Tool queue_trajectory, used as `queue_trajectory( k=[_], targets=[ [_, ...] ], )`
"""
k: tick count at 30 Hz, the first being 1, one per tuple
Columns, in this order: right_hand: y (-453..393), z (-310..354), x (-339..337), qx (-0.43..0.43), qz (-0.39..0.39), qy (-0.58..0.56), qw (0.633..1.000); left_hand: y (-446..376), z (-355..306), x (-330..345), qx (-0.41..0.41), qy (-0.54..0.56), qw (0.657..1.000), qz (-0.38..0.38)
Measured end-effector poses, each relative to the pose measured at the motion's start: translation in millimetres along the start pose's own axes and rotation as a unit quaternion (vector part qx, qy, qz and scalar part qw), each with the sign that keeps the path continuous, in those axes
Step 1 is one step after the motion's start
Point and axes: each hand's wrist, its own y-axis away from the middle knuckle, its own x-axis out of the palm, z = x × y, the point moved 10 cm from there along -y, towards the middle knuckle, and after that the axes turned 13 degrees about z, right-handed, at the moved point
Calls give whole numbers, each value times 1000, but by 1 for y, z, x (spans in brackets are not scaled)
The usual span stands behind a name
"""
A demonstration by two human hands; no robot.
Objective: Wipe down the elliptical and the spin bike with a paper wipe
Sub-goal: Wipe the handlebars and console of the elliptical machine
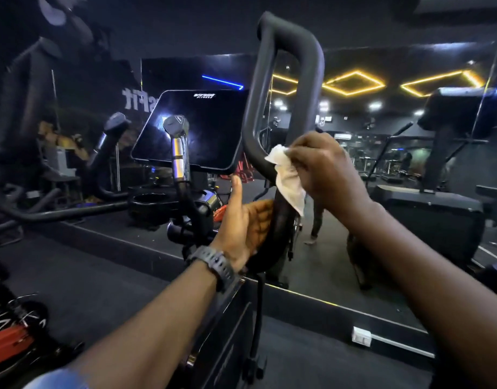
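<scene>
A black looped handlebar (pixel 303 66) of the elliptical rises in the middle of the view. My right hand (pixel 323 167) grips a crumpled white paper wipe (pixel 288 178) and presses it against the loop's right bar, about halfway up. Just below, my left hand (pixel 245 223), with a dark watch on the wrist, wraps its fingers round the lower stem of the same handlebar, thumb pointing up. The machine's dark console screen (pixel 194 130) sits to the left of the loop, with a silver-banded fixed grip (pixel 177 141) in front of it.
A wall mirror (pixel 382 164) runs straight ahead, showing the gym, ceiling lights and other machines. A red-and-black machine part (pixel 14 332) lies at the lower left. A black machine (pixel 438 220) stands at the right. Dark floor (pixel 87 290) stretches below.
</scene>
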Motion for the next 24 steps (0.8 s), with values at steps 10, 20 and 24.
queue_trajectory(
  k=[10,20,24],
  targets=[
    [28,24,11,-63,87,32,994,-11,-14,4,68,140,988,-11],
    [18,26,13,-40,114,36,992,-18,-19,2,64,159,984,42],
    [-36,19,14,22,74,55,995,-33,-37,-13,90,193,977,-9]
  ],
)
